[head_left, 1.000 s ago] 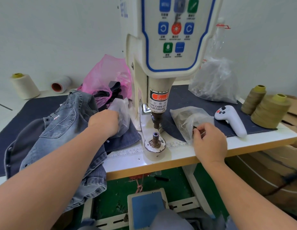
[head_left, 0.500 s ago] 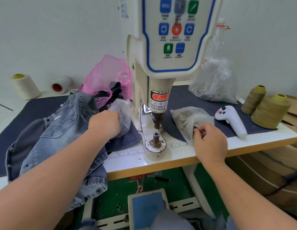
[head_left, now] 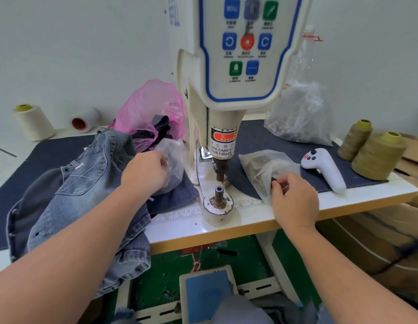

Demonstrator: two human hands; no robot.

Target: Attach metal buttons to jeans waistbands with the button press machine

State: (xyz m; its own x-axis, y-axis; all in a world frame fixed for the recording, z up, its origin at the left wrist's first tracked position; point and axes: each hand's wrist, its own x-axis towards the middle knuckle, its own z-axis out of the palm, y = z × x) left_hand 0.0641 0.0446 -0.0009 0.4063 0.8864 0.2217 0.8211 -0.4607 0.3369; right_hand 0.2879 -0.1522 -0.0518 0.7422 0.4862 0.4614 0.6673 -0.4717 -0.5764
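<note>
Little moved: left hand (head_left: 144,170) still curled at clear bag (head_left: 171,164) atop jeans (head_left: 86,195); contents unclear. Right hand (head_left: 294,197) still pinches dark button (head_left: 272,179) at bag (head_left: 261,169) mouth, right of press (head_left: 218,199), on worktop (head_left: 250,218).

Faded denim jeans (head_left: 86,195); crinkly clear plastic bag (head_left: 261,169); dull metal die (head_left: 219,195); glossy white machine (head_left: 245,94)
</note>
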